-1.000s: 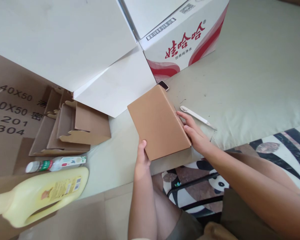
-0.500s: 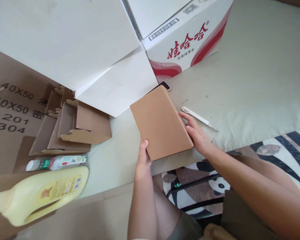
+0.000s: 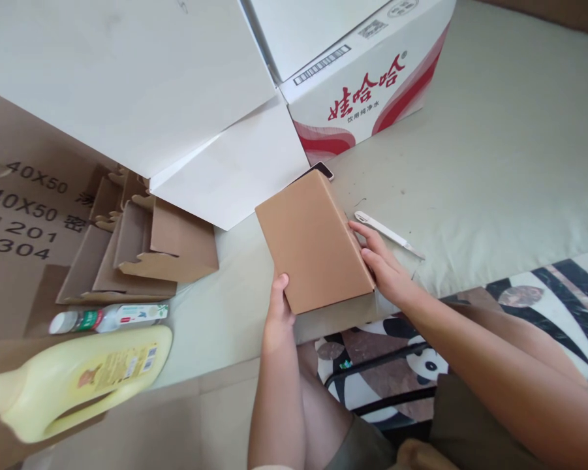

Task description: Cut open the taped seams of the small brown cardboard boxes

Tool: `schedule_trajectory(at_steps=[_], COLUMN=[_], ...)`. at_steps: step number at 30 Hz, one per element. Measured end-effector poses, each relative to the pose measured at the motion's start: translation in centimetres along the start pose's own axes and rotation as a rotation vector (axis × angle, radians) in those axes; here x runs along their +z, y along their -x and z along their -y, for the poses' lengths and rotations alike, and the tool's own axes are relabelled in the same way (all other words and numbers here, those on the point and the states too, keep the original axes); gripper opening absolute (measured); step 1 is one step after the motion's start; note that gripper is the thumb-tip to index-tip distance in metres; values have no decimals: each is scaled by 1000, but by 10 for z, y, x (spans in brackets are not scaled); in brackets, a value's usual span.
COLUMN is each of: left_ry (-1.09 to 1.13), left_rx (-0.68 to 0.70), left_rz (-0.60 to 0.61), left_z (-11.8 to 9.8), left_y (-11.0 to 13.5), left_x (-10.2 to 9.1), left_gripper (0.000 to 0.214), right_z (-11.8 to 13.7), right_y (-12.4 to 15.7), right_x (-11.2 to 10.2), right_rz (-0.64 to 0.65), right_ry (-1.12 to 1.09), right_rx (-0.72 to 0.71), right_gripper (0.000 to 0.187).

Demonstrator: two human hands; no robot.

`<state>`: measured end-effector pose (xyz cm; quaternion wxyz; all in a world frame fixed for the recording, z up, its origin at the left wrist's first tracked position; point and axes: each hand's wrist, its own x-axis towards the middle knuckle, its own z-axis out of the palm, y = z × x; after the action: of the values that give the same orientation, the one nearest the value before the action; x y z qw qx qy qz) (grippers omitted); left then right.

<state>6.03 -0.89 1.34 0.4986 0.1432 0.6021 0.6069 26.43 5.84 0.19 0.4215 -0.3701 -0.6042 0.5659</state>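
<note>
A closed brown cardboard box (image 3: 316,245) is held between my two hands, tilted over the pale cloth surface. My left hand (image 3: 278,303) grips its near left edge, thumb on the top face and the other fingers hidden beneath. Along the box's right side, my right hand (image 3: 382,267) presses with bent fingers. Just beyond that hand, a white utility knife (image 3: 389,234) lies on the cloth with its blade end pointing right. Past the far edge of the box, part of a dark phone (image 3: 325,170) shows.
White cartons (image 3: 245,150) and a red-and-white water carton (image 3: 367,98) stand at the back. Opened brown boxes (image 3: 186,238) are at the left, near a small clear bottle (image 3: 110,318) and a large yellow jug (image 3: 92,378). Panda-print fabric (image 3: 533,307) lies at the right front.
The view has shifted slightly. My right hand has slid a little left along with the box's right edge; both hands keep their hold.
</note>
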Motion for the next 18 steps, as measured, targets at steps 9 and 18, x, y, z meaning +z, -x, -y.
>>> schedule_trajectory(at_steps=[9,18], left_ry=[-8,16], left_rx=[40,47], left_rz=[64,80], left_z=[-3,-2], left_y=[0,-3], left_x=[5,5], left_gripper=[55,49], right_z=[8,12], right_y=[5,1], right_x=[-11,-26], right_rz=[-14,-285], right_ry=[133,634], right_rx=[6,40], right_gripper=[47,53])
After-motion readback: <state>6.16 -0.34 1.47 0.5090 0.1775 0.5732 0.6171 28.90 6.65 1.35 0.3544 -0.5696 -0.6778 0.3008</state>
